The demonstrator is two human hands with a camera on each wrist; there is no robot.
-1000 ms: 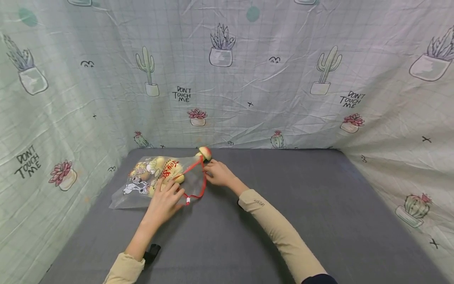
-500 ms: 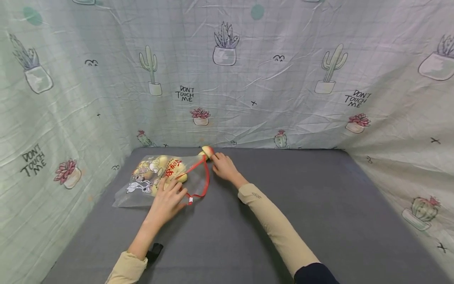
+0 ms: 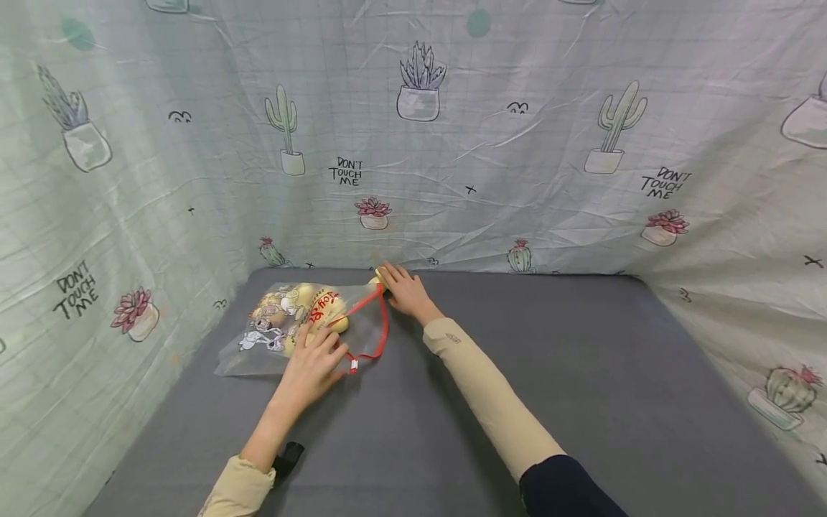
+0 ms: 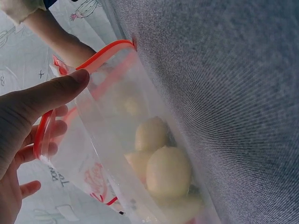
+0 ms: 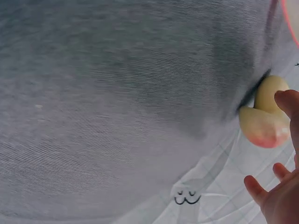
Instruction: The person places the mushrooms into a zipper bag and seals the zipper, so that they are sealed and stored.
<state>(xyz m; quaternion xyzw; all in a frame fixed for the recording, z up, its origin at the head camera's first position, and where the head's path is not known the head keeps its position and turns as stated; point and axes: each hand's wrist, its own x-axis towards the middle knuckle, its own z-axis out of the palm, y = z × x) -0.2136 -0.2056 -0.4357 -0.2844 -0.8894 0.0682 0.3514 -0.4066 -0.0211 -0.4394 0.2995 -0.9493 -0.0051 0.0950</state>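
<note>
A clear plastic zip bag (image 3: 362, 337) with a red edge, red lettering and cartoon prints lies at the left of the dark grey table. Pale yellow rounded pieces (image 4: 169, 171) are inside it. My left hand (image 3: 313, 362) holds the bag by its mouth; in the left wrist view the thumb is on the near film and the fingers are behind the red edge. Past the mouth, my right hand (image 3: 408, 291) reaches over a rounded pale yellow piece with a red blush (image 5: 265, 128) and a plainer yellow one (image 5: 271, 93). Its thumb overlaps the plainer piece; contact is unclear.
Grey cloth-like table surface (image 3: 549, 373) stretches to the right. Printed curtains (image 3: 452, 143) stand along its back and sides, close behind the right hand. A black object (image 3: 288, 458) shows beside the left wrist.
My right hand has moved from the bag's mouth up and away, and now covers the red-blushed piece in the head view. My left hand stays on the bag. The head view has shifted slightly.
</note>
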